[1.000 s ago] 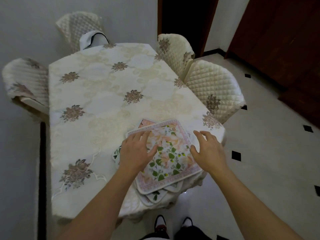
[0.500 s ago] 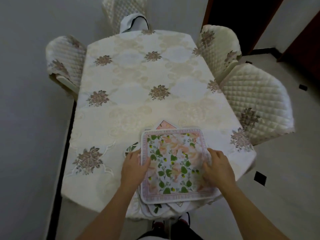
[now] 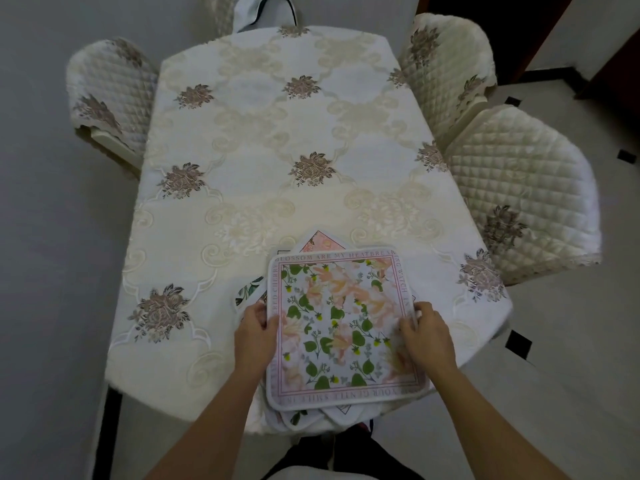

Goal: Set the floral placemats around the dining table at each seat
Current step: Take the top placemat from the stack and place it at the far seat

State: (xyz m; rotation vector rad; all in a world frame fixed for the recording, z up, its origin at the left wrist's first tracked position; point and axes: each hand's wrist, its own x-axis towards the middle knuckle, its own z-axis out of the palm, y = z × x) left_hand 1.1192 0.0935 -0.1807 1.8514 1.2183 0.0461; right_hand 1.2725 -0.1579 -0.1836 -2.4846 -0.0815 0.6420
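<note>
A stack of square floral placemats lies at the near edge of the dining table (image 3: 263,140), which wears a cream embroidered cloth. The top placemat (image 3: 341,323) has pink blossoms, green leaves and a lettered pink border. Corners of other placemats (image 3: 320,240) stick out beneath it at odd angles. My left hand (image 3: 257,336) grips the top mat's left edge, thumb on top. My right hand (image 3: 426,336) grips its right edge the same way.
Quilted cream chairs surround the table: one at the left (image 3: 110,95), two at the right (image 3: 446,60) (image 3: 523,195), and one at the far end (image 3: 265,10). A wall runs close along the left side. Tiled floor (image 3: 568,341) lies to the right.
My hands slid from lying on the stack to its left and right edges and took hold of the top placemat. The view swung to face the table squarely.
</note>
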